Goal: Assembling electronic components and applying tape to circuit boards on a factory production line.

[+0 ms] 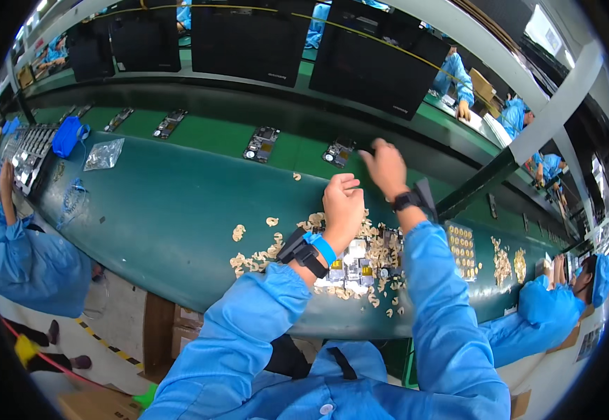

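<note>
Lying on the green belt (pixel 213 136): a dark circuit board (pixel 338 151), just left of the right hand (pixel 388 170). Right grip: thumb and fingers apart, slightly blurred. Left hand (pixel 343 210) nearer the body, over the worktop (pixel 157 210), fingers curled; cannot tell whether its grip holds anything. Beige curved pieces (pixel 273 222) scattered around silvery parts (pixel 353 267). Leftward, more boards (pixel 261 144); clear bag (pixel 104 155) at worktop's far edge.

Dark circuit board (pixel 338 152) is lying on green belt (pixel 213 140), 1 o'clock; beige curved bits (pixel 369 231) are lying scattered, 4–8 o'clock.
</note>
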{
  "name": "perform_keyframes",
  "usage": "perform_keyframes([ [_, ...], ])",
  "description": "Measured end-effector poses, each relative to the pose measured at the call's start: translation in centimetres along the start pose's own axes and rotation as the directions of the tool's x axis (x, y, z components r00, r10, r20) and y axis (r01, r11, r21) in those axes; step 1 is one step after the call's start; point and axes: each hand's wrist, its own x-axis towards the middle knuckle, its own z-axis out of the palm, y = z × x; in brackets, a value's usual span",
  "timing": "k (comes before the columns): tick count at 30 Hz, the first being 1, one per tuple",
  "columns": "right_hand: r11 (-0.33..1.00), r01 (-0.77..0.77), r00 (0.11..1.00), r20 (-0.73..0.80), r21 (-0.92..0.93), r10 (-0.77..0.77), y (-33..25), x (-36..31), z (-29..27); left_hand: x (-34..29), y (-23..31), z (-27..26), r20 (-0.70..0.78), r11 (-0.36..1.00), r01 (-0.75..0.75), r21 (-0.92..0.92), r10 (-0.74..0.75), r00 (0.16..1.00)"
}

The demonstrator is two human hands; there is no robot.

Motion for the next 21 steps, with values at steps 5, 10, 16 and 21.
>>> perform_keyframes([
  [5, 0.966, -0.254, 0.96, 0.133, 0.037, 0.248, -6.6, 2.2, 7.4, 0.5, 0.1, -1.6, -0.2, 0.997, 0.019, -0.081, -0.035, 0.979],
  [10, 0.325, -0.42, 0.864, 0.264, 0.847, 0.43, -5.1, 3.7, 6.5, -0.6, 3.4, -0.6, -0.199, 0.981, 0.155, -0.119, -0.177, 0.964],
  [16, 0.175, -0.318, 0.937, 0.282, 0.932, 0.205, -5.9, -4.0, -3.7, -0.4, 2.6, -0.8, 0.054, 0.933, 0.117, -0.342, -0.104, 0.993],
  [21, 0.699, -0.113, 0.978, -0.047, 0.706, 0.205, -2.1, -10.8, -8.0, -1.1, 2.8, -0.9, 0.217, 0.955, 0.142, -0.259, -0.086, 0.972],
])
